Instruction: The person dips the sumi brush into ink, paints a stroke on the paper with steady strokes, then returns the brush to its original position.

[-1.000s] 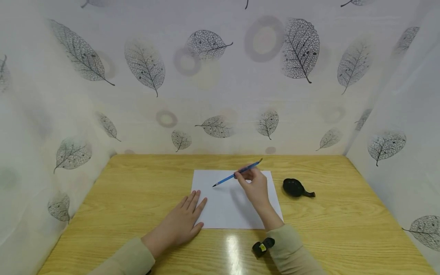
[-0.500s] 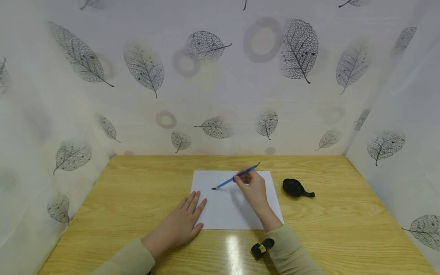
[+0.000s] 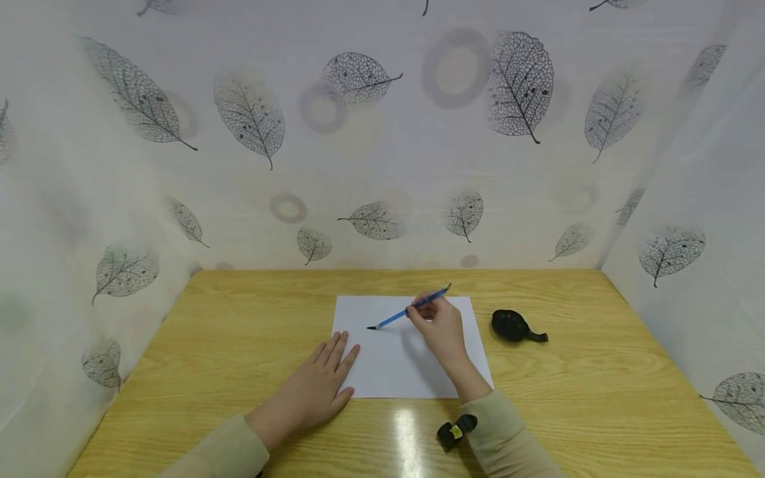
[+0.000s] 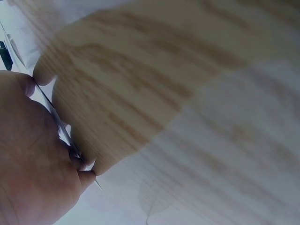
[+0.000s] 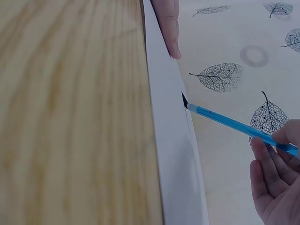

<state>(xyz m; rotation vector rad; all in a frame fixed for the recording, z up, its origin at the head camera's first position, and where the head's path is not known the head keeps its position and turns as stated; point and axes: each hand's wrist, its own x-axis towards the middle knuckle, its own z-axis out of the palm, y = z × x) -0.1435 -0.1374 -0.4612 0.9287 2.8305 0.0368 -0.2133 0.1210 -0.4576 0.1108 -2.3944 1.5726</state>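
A white sheet of paper [image 3: 388, 372] lies on the wooden table. My left hand [image 3: 317, 384] rests flat on its left edge, fingers straight and a little spread. In my right hand [image 3: 443, 332] I pinch a blue paintbrush [image 3: 393, 318] between thumb and fingers, slanting down to the left. Its dark bristles [image 5: 184, 100] are right at the paper in the right wrist view, bent sideways in the head view. The left wrist view shows my left hand [image 4: 37, 154] at the sheet's edge.
A small black pan-shaped dish [image 3: 510, 326] with a short handle stands right of the paper on the table [image 3: 239, 312]. A black strap device [image 3: 457, 430] sits at my right cuff. Leaf-patterned cloth [image 3: 382, 146] surrounds the table's back and sides.
The brush tip has moved slightly down and left onto the paper, and its bristles have bent over. My left hand has stayed in place.
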